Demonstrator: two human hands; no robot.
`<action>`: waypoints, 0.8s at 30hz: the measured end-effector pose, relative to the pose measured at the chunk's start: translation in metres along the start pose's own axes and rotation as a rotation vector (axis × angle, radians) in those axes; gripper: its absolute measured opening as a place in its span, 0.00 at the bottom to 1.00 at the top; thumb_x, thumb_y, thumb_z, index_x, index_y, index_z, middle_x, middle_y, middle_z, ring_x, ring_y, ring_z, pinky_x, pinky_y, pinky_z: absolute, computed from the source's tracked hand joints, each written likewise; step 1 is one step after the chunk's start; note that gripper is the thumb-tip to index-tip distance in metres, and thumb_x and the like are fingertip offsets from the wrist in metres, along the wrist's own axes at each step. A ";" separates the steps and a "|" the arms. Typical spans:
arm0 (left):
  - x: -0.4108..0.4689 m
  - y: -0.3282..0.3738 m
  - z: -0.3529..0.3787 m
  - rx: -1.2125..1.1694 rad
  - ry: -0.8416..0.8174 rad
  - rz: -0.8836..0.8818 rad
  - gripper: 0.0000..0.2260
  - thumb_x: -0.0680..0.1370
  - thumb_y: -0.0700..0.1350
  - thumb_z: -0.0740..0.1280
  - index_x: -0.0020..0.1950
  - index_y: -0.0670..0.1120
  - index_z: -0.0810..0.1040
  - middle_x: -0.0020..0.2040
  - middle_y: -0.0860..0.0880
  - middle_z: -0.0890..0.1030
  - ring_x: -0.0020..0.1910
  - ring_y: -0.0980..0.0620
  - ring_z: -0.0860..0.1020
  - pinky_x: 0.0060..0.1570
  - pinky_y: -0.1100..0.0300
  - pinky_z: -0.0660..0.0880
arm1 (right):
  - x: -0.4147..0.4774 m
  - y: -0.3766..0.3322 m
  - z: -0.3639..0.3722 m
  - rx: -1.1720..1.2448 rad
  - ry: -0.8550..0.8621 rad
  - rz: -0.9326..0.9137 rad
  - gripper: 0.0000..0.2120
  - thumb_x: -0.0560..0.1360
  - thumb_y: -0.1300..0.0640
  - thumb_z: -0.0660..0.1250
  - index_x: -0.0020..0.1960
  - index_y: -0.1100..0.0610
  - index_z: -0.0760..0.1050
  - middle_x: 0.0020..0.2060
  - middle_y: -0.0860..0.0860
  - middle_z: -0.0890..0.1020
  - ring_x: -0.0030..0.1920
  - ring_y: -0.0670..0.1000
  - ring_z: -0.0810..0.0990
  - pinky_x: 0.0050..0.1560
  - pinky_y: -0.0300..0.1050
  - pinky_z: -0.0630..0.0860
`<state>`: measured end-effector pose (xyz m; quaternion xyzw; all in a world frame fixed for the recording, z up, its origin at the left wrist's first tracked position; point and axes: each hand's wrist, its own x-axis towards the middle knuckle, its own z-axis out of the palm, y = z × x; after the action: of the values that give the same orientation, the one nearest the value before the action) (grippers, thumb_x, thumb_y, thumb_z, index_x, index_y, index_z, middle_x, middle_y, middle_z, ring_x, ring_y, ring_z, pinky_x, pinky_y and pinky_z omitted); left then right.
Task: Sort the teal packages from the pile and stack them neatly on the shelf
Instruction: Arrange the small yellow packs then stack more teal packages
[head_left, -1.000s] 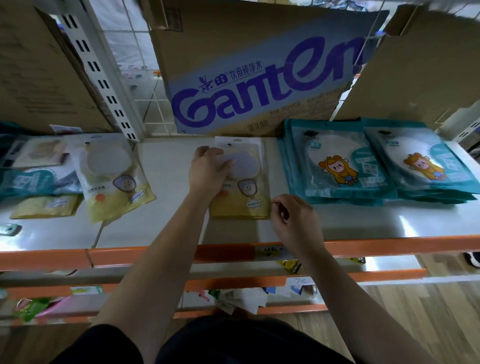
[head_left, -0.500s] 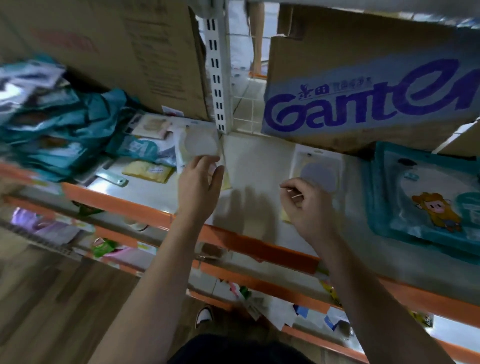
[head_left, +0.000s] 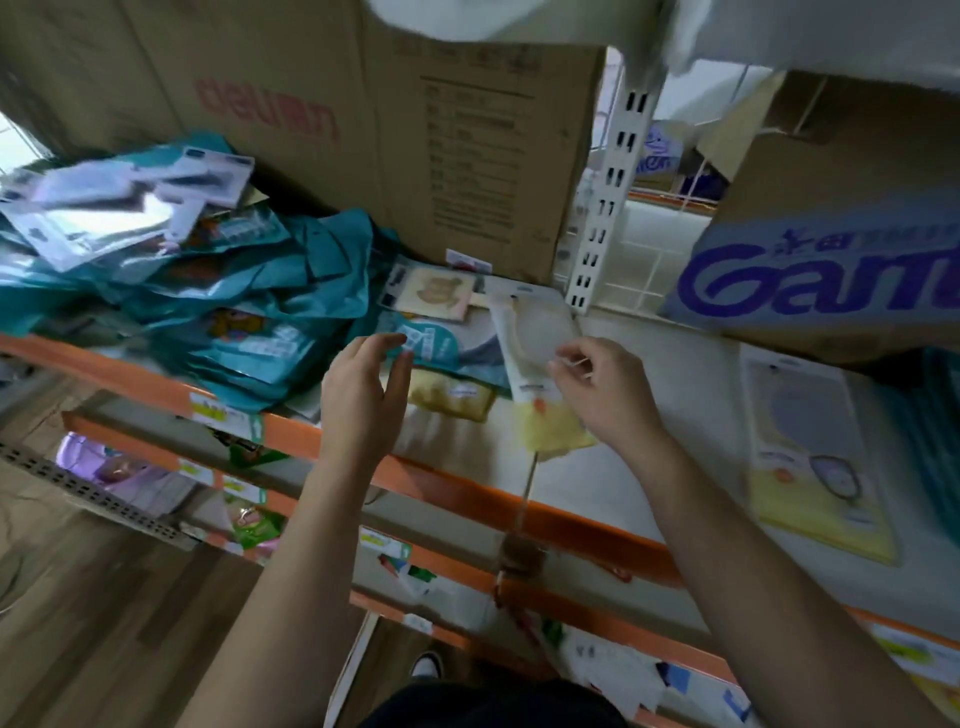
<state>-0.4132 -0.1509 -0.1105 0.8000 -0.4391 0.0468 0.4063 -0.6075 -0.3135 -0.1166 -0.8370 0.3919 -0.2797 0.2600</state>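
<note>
Both forearms reach over the orange front edge (head_left: 467, 493) of the shelf (head_left: 670, 395). The left hand (head_left: 363, 400) hovers above this edge with fingers straight and a little apart, holding nothing. The right hand (head_left: 608, 395) has curled fingers lying on the right side of a white-and-yellow package (head_left: 535, 358); whether they really pinch it, I cannot tell. Small labels on the orange edge are too blurred to read.

Just beyond the left fingertips lies one teal package (head_left: 436, 343), with a small yellow pack (head_left: 452, 397) beside it toward the front. The pile of teal packages (head_left: 249, 312) fills the left end of the shelf and reaches its front edge (some white packs lie on top). There is bare shelf between the right hand and a second yellow package (head_left: 815, 457), which lies flat toward the right end.

At the back stand a brown carton (head_left: 467, 156) with blurred red letters, a white slotted post (head_left: 608, 208) and a box (head_left: 831, 249) with purple letters "Gan".
</note>
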 end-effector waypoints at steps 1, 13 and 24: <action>0.007 -0.008 -0.003 0.007 -0.015 0.008 0.11 0.80 0.44 0.64 0.59 0.40 0.79 0.55 0.43 0.81 0.55 0.44 0.79 0.54 0.49 0.74 | 0.008 -0.003 0.007 -0.037 0.018 0.026 0.11 0.76 0.53 0.69 0.55 0.56 0.79 0.49 0.52 0.80 0.47 0.50 0.79 0.46 0.40 0.72; 0.042 -0.042 -0.004 -0.037 -0.200 0.112 0.13 0.81 0.46 0.63 0.62 0.42 0.78 0.57 0.44 0.80 0.57 0.44 0.76 0.56 0.45 0.73 | 0.043 -0.011 0.032 -0.270 -0.062 0.413 0.39 0.67 0.39 0.74 0.69 0.55 0.65 0.61 0.58 0.76 0.61 0.62 0.74 0.58 0.56 0.74; 0.052 -0.043 -0.003 -0.072 -0.215 0.119 0.14 0.81 0.46 0.63 0.64 0.42 0.77 0.59 0.44 0.79 0.57 0.47 0.77 0.56 0.50 0.75 | 0.034 -0.002 0.028 0.245 0.114 0.579 0.18 0.72 0.54 0.74 0.58 0.59 0.74 0.51 0.54 0.81 0.49 0.54 0.80 0.42 0.43 0.73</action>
<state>-0.3488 -0.1709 -0.1128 0.7579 -0.5281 -0.0309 0.3819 -0.5692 -0.3336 -0.1265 -0.6363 0.5910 -0.2855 0.4054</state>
